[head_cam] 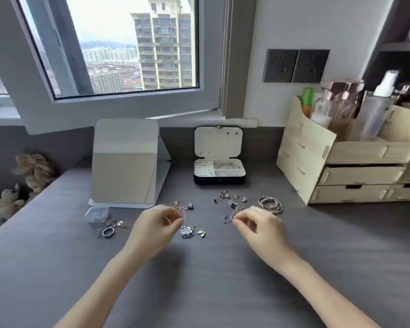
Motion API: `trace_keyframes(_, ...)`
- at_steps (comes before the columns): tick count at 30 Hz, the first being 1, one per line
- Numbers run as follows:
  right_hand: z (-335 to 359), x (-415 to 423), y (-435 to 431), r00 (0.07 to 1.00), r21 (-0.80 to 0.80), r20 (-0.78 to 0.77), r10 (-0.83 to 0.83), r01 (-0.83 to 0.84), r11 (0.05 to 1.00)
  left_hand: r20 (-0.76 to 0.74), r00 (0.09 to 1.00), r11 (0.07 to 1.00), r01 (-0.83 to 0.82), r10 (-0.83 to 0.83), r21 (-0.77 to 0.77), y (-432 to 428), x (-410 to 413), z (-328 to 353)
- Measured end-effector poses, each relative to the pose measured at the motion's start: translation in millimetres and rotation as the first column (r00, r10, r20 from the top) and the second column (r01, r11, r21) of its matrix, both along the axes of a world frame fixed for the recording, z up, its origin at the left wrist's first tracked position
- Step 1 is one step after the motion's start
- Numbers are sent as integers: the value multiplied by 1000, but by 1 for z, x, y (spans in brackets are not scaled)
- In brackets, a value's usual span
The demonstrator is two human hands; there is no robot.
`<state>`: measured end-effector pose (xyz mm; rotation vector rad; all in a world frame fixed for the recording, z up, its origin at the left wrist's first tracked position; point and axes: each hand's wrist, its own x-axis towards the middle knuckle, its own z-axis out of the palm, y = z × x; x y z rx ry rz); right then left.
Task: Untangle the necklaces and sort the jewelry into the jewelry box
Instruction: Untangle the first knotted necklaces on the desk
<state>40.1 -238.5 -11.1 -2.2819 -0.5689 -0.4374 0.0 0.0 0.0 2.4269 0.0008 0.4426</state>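
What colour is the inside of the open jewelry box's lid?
White with small dark holes; the jewelry box is black outside. The head view shows it best.

Head camera looks forward and down; desk (57,256) near, window (118,48) beyond.

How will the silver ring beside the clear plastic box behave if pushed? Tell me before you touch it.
The silver ring looks like a solid metal band, so it is probably rigid. It lies flat on the grey desk, so it should slide rather than roll. It is small and shiny, so it may slip when pinched.
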Motion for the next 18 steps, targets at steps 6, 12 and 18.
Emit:
trace_keyframes(6,-18,17,39,986,-234,-59,156,-166,958,-96,990,994,107,-106,11,8,16,-22)
trace_keyframes(12,-19,28,67,981,-299,-85,177,-194,934,-55,977,968,213,-208,131,7,26,-27)
trace_keyframes(18,-16,24,66,969,-298,-101,227,-247,922,-60,981,982,187,-185,18,12,17,-24)
